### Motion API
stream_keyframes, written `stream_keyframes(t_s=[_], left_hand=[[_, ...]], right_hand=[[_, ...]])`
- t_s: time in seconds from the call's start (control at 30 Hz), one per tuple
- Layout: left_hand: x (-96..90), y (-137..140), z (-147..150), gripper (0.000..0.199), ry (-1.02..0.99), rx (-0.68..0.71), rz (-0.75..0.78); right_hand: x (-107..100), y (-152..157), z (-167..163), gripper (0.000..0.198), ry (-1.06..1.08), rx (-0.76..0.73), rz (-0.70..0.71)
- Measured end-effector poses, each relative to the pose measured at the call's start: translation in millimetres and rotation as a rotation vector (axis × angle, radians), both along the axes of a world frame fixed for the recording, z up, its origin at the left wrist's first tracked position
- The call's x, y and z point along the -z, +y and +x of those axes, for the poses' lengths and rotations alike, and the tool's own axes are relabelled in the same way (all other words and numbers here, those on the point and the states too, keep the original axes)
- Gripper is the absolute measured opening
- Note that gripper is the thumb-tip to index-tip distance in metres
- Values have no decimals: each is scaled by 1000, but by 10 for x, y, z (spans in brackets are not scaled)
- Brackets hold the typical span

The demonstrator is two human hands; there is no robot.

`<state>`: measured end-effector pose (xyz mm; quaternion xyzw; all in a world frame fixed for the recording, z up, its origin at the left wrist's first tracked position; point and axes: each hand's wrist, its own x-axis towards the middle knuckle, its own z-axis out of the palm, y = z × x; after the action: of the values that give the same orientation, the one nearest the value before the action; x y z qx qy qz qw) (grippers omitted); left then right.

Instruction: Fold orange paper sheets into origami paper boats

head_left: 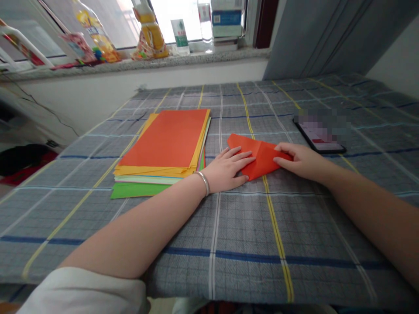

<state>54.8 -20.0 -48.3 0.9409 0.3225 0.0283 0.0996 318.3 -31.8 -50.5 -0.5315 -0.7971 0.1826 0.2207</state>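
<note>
A folded piece of orange-red paper (pixel 262 158) lies on the checked cloth, with a crease down its middle. My left hand (pixel 228 169), a silver bangle at its wrist, rests flat on the paper's left part with fingers spread. At the paper's right end, my right hand (pixel 298 160) pinches the edge between thumb and fingers. Part of that right corner is hidden by the fingers. Left of my hands sits a stack of coloured paper (pixel 166 137), orange on top, with yellow, white and green sheets showing beneath.
A phone (pixel 322 137) lies at the right, its screen partly blurred. The grey checked cloth (pixel 183 279) covers the surface. Along the windowsill (pixel 131 69) stand bottles, a green-and-white tube (pixel 180 35) and boxes (pixel 227 19). A grey curtain (pixel 314 39) hangs behind.
</note>
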Motion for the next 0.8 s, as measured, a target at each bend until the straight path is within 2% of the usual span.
stream_keyframes(t_s=[0.2,0.43,0.6,0.8], left_hand=[[-8,-2,-1,65,7,-14,-26],[-31,-23,27,53,-2,-56,-59],[-4,-45,48,56,-38,-71,-29],[3,-45,47,59,-49,-73,-27]], right_hand=[[24,5,-51,22,-67,120,19],[29,11,-77,21,-78,126,13],[34,10,-84,23,-109,165,39],[119,26,-63,18,-8,199,29]])
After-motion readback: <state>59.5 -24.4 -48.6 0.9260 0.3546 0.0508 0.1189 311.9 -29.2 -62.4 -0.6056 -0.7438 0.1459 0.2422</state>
